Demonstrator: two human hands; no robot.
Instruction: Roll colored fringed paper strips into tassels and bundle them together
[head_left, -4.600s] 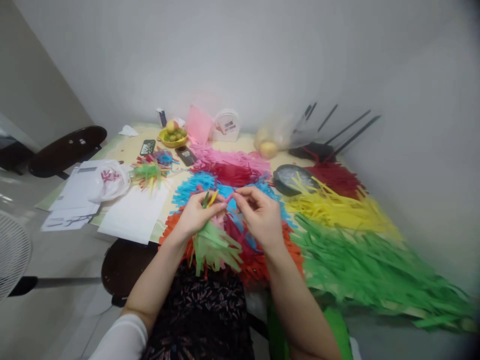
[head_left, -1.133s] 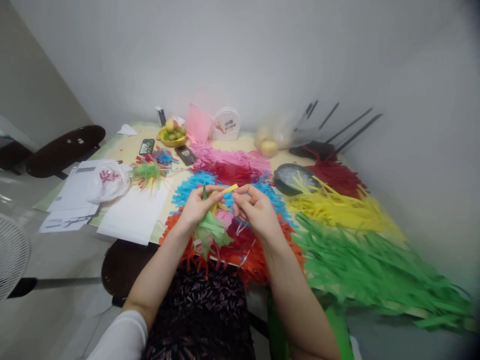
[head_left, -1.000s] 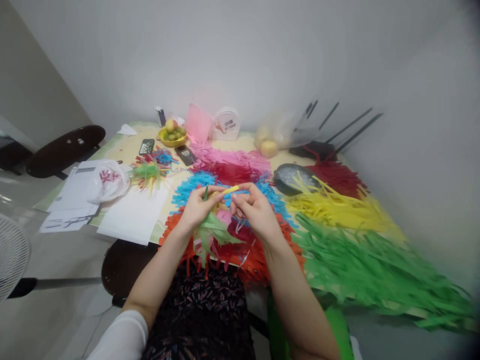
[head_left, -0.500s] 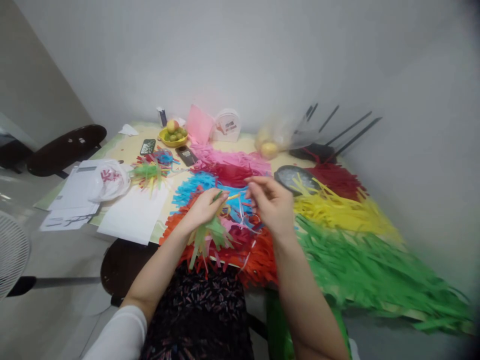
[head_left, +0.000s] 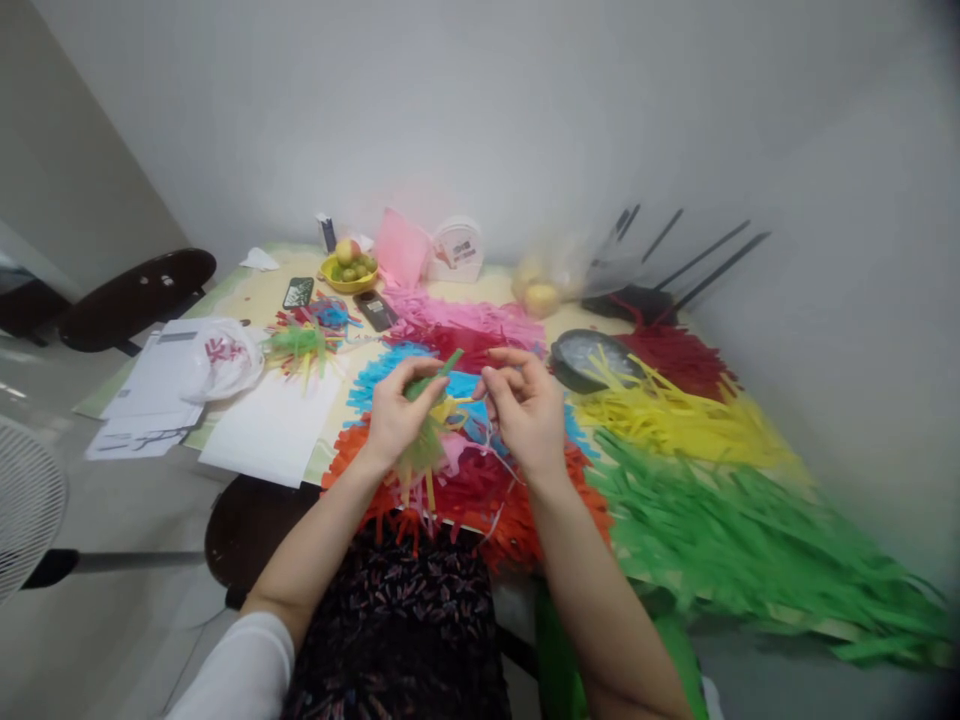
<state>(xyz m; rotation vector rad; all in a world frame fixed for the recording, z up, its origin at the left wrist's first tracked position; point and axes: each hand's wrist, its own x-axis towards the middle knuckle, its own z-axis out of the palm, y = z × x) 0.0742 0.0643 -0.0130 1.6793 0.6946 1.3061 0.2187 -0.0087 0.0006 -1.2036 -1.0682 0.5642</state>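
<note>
Green paper strips [head_left: 450, 365] are pinched in my left hand [head_left: 401, 410], with a pale green and yellow tassel [head_left: 424, 450] hanging beneath it. Close by on the right, my right hand [head_left: 525, 410] has thumb and fingertips pressed together at the end of a yellow strip [head_left: 465, 401]. A thin white string [head_left: 514, 470] loops down near that hand. Under both hands lie fringed papers: blue [head_left: 371, 380], orange-red [head_left: 349, 455] and dark red [head_left: 472, 485].
Yellow fringe [head_left: 675, 425] and green fringe [head_left: 720, 520] spread to the right, beside a dark round dish [head_left: 581, 362]. At the left are a multicoloured tassel [head_left: 300, 340], a plastic bag [head_left: 225, 360] and white papers [head_left: 262, 430]. A fruit bowl [head_left: 351, 284] stands behind.
My hands have come closer together. The left hand has turned, and green strips now stick up from its fingers. The right hand has moved slightly left.
</note>
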